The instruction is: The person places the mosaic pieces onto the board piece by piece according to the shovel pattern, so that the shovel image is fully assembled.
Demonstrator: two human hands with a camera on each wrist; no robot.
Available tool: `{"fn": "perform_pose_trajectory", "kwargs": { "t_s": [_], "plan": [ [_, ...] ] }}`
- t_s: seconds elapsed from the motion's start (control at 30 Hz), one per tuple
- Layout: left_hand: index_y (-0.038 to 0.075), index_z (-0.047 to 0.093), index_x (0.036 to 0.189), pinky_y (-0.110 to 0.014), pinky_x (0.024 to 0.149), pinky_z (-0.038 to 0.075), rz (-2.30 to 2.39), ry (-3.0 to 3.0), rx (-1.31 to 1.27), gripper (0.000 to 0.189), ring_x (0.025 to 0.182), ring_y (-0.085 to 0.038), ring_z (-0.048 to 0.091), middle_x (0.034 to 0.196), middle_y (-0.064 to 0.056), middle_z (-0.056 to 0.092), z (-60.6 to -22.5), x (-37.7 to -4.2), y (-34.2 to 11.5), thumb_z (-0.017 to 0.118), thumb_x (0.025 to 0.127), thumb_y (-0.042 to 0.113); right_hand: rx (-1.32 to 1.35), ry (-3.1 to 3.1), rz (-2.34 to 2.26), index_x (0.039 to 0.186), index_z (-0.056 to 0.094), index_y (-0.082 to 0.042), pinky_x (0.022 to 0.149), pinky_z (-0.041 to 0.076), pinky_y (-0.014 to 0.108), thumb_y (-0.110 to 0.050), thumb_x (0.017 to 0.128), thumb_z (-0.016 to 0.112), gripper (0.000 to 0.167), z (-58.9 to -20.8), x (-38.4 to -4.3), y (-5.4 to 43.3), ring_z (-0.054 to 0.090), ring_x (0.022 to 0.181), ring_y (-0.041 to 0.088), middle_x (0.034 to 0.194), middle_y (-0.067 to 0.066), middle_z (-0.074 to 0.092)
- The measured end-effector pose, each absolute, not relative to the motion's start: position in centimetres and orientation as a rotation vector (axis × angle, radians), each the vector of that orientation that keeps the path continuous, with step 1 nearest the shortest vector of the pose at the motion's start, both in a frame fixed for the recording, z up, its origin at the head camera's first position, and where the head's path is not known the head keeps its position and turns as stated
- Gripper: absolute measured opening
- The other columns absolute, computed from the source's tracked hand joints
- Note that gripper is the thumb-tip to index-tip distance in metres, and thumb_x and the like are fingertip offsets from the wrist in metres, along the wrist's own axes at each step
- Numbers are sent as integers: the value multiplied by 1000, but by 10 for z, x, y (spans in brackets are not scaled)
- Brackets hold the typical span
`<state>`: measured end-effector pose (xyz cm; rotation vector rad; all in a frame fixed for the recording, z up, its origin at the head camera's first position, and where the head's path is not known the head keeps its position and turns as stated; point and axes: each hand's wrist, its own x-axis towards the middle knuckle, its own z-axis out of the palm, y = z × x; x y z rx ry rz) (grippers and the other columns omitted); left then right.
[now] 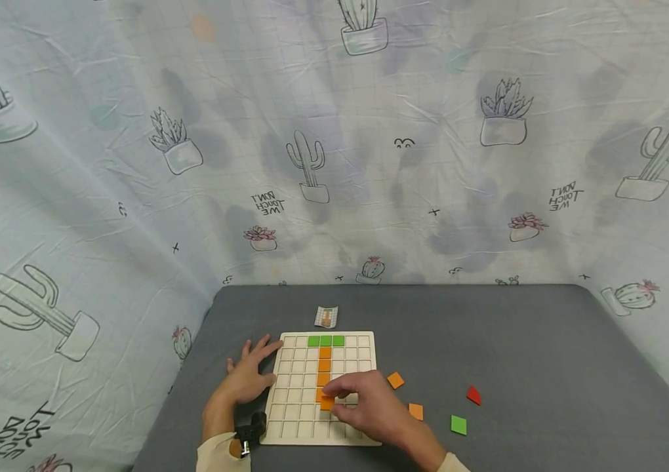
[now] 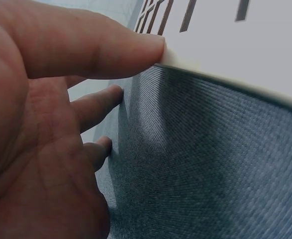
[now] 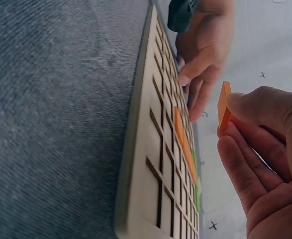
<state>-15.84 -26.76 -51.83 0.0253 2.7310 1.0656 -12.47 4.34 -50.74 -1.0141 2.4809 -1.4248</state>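
Note:
A pale wooden grid board lies on the dark grey table. Three green square tiles form a row near its far edge, with a column of several orange tiles running down from the middle one. My right hand pinches another orange square tile between thumb and fingertips, held over the board by the near end of that column. At the board's left edge my left hand rests with fingers spread, its thumb against the rim.
Right of the board lie two loose orange tiles, a green tile and a red piece with a curved side. Beyond the far edge is a small card printed with a pattern. A cactus-print curtain hangs behind the table.

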Motion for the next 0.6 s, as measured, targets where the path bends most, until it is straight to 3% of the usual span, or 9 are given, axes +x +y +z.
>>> {"fn": "perform_pose_trajectory", "kwargs": {
  "t_s": [0.6],
  "plan": [
    [15,56,161,-90,118,-10,1043,2759,26,72,165,-61,0,179,-24,27,-518,-157,-266,72,93,0,-1067,2444,-1363,115,84,-11,86,61,20,0,90,84,27,-524,-129,30,74,94,0,107,-6,83]
  ]
}}
